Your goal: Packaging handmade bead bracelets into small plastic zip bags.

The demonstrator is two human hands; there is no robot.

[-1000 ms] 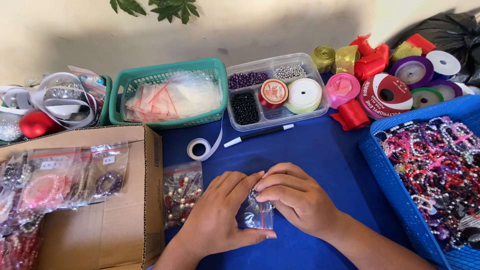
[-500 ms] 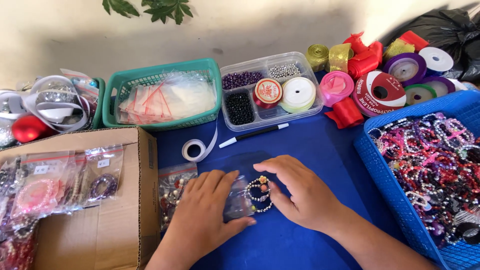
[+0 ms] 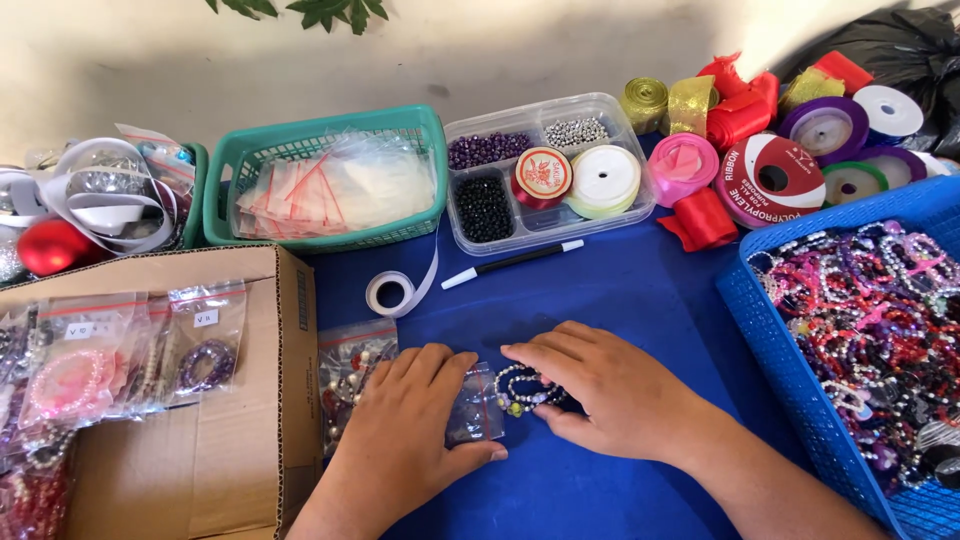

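On the blue tablecloth, my left hand pinches a small clear zip bag between thumb and fingers. Just right of it, my right hand presses down on a beaded bracelet with white, green and purple beads, at the bag's mouth. Most of the bracelet lies outside the bag. A second bag of beaded bracelets lies under my left hand's knuckles, against the cardboard box.
The cardboard box holds several bagged bracelets. A blue basket full of bracelets stands at right. Behind are a teal basket of empty zip bags, a clear bead organizer, ribbon spools, a white tape roll and a pen.
The bracelet came out of the small bag and now lies beside it under my right fingers. Both hands dropped lower onto the cloth; my left hand keeps the bag.
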